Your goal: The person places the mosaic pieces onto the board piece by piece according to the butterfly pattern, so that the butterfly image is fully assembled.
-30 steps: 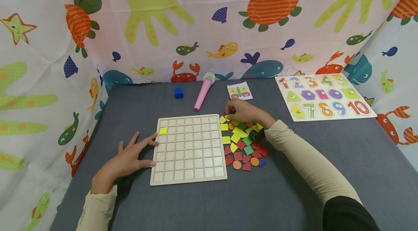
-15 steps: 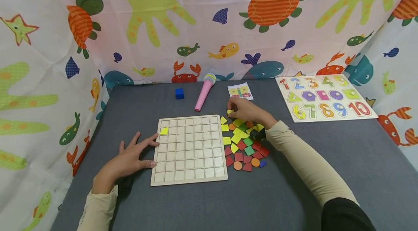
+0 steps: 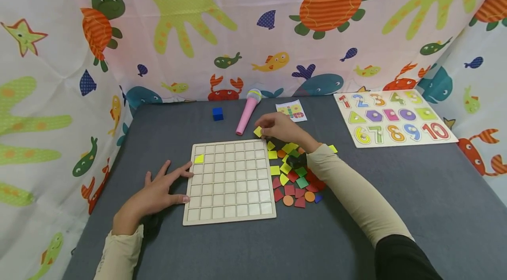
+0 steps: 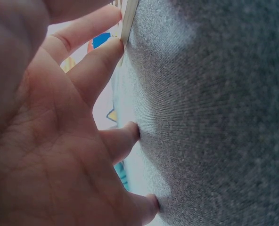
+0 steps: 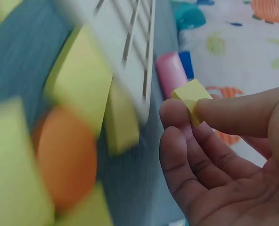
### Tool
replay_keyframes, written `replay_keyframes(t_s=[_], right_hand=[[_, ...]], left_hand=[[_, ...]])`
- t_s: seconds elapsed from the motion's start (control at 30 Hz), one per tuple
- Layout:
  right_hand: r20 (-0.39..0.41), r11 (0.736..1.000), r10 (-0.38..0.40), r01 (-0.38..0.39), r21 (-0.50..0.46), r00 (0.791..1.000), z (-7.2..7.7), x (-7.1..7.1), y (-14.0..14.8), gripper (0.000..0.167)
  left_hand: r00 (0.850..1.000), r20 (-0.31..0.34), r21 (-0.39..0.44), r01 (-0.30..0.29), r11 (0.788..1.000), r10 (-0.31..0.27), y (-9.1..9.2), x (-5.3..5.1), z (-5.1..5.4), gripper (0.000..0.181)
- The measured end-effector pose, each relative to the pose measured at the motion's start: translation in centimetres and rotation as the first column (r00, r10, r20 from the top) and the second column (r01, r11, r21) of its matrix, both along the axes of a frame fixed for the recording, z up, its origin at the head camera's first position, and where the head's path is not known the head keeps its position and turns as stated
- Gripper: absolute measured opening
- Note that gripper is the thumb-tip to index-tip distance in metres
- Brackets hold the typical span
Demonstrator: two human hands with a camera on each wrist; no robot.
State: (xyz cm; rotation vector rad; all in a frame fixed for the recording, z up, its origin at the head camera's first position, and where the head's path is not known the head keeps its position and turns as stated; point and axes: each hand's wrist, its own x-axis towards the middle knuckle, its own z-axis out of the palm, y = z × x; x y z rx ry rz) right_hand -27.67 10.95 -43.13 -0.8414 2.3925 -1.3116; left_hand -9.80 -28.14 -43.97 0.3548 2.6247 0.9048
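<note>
A wooden grid board [image 3: 229, 187] lies on the grey table with one yellow square tile [image 3: 199, 158] in its upper left part. At the board's left edge my left hand [image 3: 152, 194] rests with spread fingers; in the left wrist view two fingertips touch the board's side [image 4: 129, 21] and the others stand on the cloth. Between thumb and fingertips my right hand [image 3: 283, 128] pinches a small yellow tile [image 5: 192, 98], just beyond the board's far right corner. Under the right wrist lies a pile of loose red, green, orange and yellow tiles [image 3: 289, 189], partly hidden by the forearm.
Behind the board lie a blue cube [image 3: 218, 114] and a pink toy microphone [image 3: 247, 112]. A small picture card [image 3: 296, 110] is partly behind the right hand. A number-and-shape puzzle board [image 3: 392, 117] lies at the far right. A patterned curtain [image 3: 245, 29] closes off the back.
My right hand has picked the yellow tile up from the pile's far side and moved left with it to the board's far right corner. The left hand stays in place.
</note>
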Motion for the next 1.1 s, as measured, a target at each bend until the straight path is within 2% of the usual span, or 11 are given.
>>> replay_keyframes(t_s=[0.27, 0.63, 0.87, 1.1], right_hand=[[-0.02, 0.999, 0.021, -0.021, -0.035, 1.0, -0.5, 0.5, -5.0, 0.018], [-0.034, 0.997, 0.071, -0.072, -0.035, 0.997, -0.9, 2.8, -10.9, 0.006], [-0.084, 0.994, 0.108, -0.108, -0.003, 0.991, -1.0, 3.9, -13.3, 0.004], [-0.176, 0.987, 0.144, -0.13, 0.091, 0.974, -1.2, 4.5, -14.6, 0.007]], left_hand=[[1.0, 0.012, -0.007, -0.012, 1.0, 0.012, 0.0, 0.0, -0.1, 0.095], [1.0, 0.02, -0.004, -0.005, 1.0, 0.005, 0.1, 0.0, 0.0, 0.093], [1.0, 0.01, -0.002, 0.003, 1.0, -0.003, -0.1, 0.0, -0.1, 0.094], [1.0, 0.006, -0.002, 0.006, 1.0, -0.006, -0.2, 0.0, -0.1, 0.093]])
